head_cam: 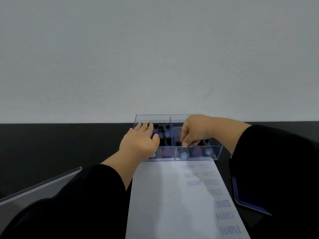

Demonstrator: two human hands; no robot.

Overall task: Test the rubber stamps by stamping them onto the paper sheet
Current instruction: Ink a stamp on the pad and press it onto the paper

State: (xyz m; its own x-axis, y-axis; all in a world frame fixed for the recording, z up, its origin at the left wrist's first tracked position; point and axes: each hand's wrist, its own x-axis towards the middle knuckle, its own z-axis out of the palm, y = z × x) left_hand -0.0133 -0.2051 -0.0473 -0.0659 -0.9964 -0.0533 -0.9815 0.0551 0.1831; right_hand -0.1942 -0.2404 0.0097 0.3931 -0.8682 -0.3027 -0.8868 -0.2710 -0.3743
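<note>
Nearest me lies the white paper sheet (165, 200), its right side printed with blue FAX OUT, EXPRESS and SAMPLE marks; just right of it sits a dark blue ink pad (241, 195), partly hidden by my sleeve; at far left a clear acrylic panel (39, 185) leans; beyond the sheet stands the clear acrylic divided box (198, 153) holding blue- and purple-capped rubber stamps (184, 155); my left hand (139, 144) rests over the left compartments, fingers curled round a purple stamp cap (154, 133); my right hand (195, 130) dips into the right compartment, fingertips pinched together, on what I cannot tell; I judge a hasty lift could snag the divider and drag the box onto the sheet.
</note>
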